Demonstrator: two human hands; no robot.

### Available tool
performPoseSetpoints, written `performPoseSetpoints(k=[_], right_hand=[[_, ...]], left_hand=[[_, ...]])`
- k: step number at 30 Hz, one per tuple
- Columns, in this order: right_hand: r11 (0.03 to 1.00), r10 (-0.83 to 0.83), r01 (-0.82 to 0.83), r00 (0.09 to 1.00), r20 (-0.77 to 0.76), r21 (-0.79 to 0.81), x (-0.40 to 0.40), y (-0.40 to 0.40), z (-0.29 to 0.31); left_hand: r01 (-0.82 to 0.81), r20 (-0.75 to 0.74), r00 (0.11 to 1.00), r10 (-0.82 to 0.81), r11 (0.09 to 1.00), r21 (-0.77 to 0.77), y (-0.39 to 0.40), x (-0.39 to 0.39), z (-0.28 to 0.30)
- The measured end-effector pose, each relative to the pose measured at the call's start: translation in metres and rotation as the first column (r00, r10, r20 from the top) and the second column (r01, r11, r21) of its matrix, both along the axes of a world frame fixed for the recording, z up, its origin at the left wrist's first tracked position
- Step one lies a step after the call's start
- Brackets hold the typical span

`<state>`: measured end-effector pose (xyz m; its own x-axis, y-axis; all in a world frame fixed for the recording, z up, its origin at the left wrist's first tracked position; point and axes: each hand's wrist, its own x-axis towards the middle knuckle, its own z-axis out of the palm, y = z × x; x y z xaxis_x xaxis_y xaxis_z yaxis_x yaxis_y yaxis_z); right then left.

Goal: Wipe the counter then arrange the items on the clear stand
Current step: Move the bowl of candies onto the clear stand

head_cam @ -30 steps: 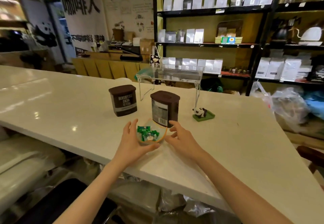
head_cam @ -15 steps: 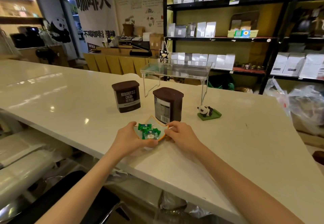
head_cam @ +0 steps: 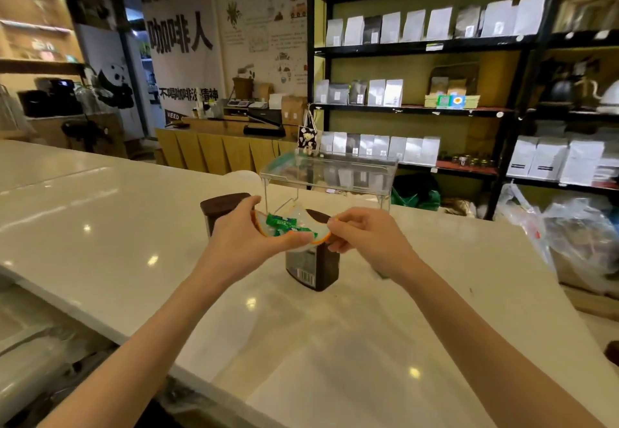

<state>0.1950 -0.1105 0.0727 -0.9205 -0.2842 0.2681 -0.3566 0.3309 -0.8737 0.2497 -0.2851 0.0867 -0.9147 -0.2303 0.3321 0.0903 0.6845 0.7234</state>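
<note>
I hold a small orange-rimmed candy dish [head_cam: 294, 226] with green wrapped sweets in the air, above the white counter [head_cam: 301, 344]. My left hand [head_cam: 244, 243] grips its left rim and my right hand [head_cam: 365, 236] pinches its right rim. Directly below the dish stands a brown cocoa can [head_cam: 313, 268] with a barcode. A second brown can [head_cam: 219, 208] is half hidden behind my left hand. The clear stand [head_cam: 330, 178] rises just beyond the dish, its top bare. The panda figure is hidden behind my right hand.
Dark shelves [head_cam: 418, 109] with white bags line the back wall. Plastic bags [head_cam: 562, 233] lie past the counter's right end. A wooden counter [head_cam: 217, 146] stands behind the stand.
Both hands closed on the dish and lifted it off the counter, up and forward toward the clear stand. My head moved closer and the view tilted up.
</note>
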Motion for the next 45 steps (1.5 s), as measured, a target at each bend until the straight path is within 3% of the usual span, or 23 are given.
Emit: performPoseSetpoints(k=[8, 13, 18, 32, 41, 45], right_hand=[[0.980, -0.197, 0.197, 0.971, -0.137, -0.010, -0.065, 0.012, 0.064], [0.951, -0.305, 0.297, 0.948, -0.088, -0.087, -0.112, 0.028, 0.088], [0.908, -0.415, 0.415, 0.910, 0.003, -0.051, -0.168, 0.047, 0.099], [0.814, -0.581, 0.579, 0.811, 0.069, 0.050, -0.289, 0.066, 0.069], [0.701, -0.660, 0.674, 0.737, -0.148, 0.233, -0.307, 0.068, 0.048], [0.687, -0.658, 0.675, 0.735, -0.165, 0.269, -0.310, 0.070, 0.048]], left_hand=[[0.094, -0.083, 0.992, -0.098, 0.994, -0.056, 0.018, -0.078, 0.046], [0.183, -0.087, 0.979, -0.187, 0.982, -0.049, 0.035, -0.141, 0.069], [0.284, -0.021, 0.958, -0.286, 0.955, -0.085, 0.053, -0.199, 0.082], [0.409, -0.052, 0.904, -0.425, 0.892, -0.191, 0.067, -0.320, 0.051], [0.364, -0.026, 0.925, -0.379, 0.905, -0.220, 0.077, -0.327, 0.025], [0.374, -0.034, 0.921, -0.388, 0.905, -0.205, 0.081, -0.330, 0.023]])
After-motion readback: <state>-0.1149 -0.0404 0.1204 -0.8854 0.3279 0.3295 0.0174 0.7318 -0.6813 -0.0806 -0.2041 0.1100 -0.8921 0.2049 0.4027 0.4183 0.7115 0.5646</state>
